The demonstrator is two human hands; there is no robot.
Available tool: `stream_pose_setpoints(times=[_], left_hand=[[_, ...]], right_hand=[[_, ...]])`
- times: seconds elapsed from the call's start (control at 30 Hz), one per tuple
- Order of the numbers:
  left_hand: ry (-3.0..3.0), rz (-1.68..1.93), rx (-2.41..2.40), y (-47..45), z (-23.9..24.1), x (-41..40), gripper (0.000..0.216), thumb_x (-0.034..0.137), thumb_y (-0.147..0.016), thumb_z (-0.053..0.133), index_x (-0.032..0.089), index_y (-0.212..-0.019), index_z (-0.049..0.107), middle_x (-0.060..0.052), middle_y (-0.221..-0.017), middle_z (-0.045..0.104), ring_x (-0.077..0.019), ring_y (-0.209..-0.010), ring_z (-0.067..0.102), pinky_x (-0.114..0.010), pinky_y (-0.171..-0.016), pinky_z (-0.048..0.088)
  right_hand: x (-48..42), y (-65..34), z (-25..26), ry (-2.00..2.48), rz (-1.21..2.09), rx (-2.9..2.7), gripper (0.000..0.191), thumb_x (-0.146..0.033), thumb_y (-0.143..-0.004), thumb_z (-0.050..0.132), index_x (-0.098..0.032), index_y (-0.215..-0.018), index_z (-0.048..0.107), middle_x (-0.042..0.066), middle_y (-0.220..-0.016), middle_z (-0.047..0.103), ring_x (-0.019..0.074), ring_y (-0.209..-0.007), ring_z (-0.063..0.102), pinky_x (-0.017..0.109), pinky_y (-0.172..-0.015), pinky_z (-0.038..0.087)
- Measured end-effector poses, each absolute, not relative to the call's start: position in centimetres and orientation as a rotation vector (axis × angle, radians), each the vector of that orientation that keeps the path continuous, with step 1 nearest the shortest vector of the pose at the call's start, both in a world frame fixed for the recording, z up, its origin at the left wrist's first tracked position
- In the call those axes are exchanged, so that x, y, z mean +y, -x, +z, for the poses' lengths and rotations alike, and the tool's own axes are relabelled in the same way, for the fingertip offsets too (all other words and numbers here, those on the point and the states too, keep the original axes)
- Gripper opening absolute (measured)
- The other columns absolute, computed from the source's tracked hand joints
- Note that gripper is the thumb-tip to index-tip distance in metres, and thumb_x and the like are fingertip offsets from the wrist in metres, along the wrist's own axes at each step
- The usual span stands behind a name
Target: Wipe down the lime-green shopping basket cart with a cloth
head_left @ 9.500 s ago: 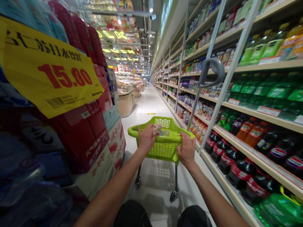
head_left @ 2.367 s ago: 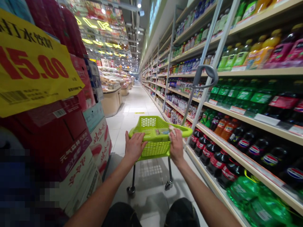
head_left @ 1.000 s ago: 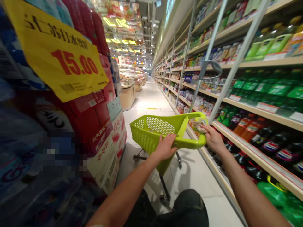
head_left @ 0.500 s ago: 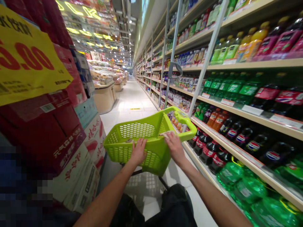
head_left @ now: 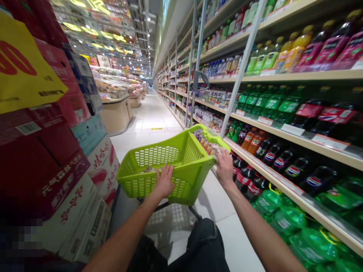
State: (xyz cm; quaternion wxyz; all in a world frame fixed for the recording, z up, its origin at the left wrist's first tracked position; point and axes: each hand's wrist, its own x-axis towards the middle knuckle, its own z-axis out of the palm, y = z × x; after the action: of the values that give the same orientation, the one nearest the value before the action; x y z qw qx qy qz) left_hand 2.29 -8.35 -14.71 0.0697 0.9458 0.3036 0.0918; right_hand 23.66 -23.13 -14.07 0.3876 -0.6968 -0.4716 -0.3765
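A lime-green plastic shopping cart (head_left: 187, 185) stands side-on before my knees, its handle towards the right. My left hand (head_left: 165, 180) is closed over the near rim of its basket, fingers hooked inward. At the corner where the handle meets the basket, my right hand (head_left: 224, 166) presses a crumpled pale cloth (head_left: 219, 151) against the green plastic. Its fingers are wrapped round the cloth and partly hide it. Something small and greyish (head_left: 151, 169) lies on the basket floor, too indistinct to name.
Drink shelves (head_left: 297, 77) line the right side, with large green bottles (head_left: 286, 217) at the bottom. Stacked cartons (head_left: 72, 207) and a yellow price sign (head_left: 28, 64) crowd the left. A tiled aisle (head_left: 146, 113) runs ahead past rounded display counters (head_left: 115, 115).
My right hand has slid with the cloth from the basket's rim rightward to the handle corner. My left hand stays on the near rim. The view has shifted slightly.
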Motion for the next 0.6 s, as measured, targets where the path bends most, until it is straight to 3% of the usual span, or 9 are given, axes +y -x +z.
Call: stream_pose_setpoints(times=[0.13, 0.3, 0.5, 0.6], left_hand=[[-2.859, 0.304, 0.911, -2.3, -15.0, -8.4, 0.075, 0.023, -0.070, 0.053, 0.013, -0.136, 0.021, -0.013, -0.147, 0.020, -0.0259, -0.136, 0.012, -0.054, -0.108, 0.011], [-2.875, 0.286, 0.852, -1.8, -15.0, -8.0, 0.075, 0.022, -0.070, 0.053, 0.012, -0.137, 0.020, -0.012, -0.147, 0.019, -0.0243, -0.136, 0.012, -0.050, -0.109, 0.011], [-2.878, 0.319, 0.823, -1.2, -15.3, -7.6, 0.074, 0.022, -0.072, 0.051, 0.011, -0.137, 0.019, -0.012, -0.147, 0.018, -0.0227, -0.136, 0.011, -0.044, -0.110, 0.012], [-2.880, 0.300, 0.808, -1.0, -15.3, -7.5, 0.074, 0.022, -0.071, 0.051, 0.012, -0.138, 0.019, -0.012, -0.147, 0.019, -0.0224, -0.136, 0.012, -0.045, -0.110, 0.014]], right_hand=[[-24.1, -23.9, -16.5, 1.764, -0.931, -1.048, 0.045, -0.009, -0.084, 0.032, -0.018, -0.126, 0.047, 0.010, -0.141, 0.033, 0.0243, -0.135, 0.018, 0.057, -0.105, 0.023], [-24.1, -19.7, -22.9, 1.707, -0.782, -1.394, 0.048, -0.004, -0.083, 0.032, -0.023, -0.125, 0.048, 0.007, -0.137, 0.041, 0.0213, -0.132, 0.025, 0.050, -0.103, 0.034], [-23.9, -23.1, -16.9, 1.695, -0.944, -1.063, 0.051, -0.008, -0.083, 0.031, -0.019, -0.132, 0.039, 0.009, -0.143, 0.030, 0.0241, -0.134, 0.019, 0.056, -0.107, 0.022], [-22.6, -21.8, -19.0, 1.688, -0.890, -1.208, 0.048, -0.007, -0.084, 0.031, -0.020, -0.129, 0.044, 0.009, -0.140, 0.035, 0.0218, -0.135, 0.017, 0.055, -0.106, 0.027]])
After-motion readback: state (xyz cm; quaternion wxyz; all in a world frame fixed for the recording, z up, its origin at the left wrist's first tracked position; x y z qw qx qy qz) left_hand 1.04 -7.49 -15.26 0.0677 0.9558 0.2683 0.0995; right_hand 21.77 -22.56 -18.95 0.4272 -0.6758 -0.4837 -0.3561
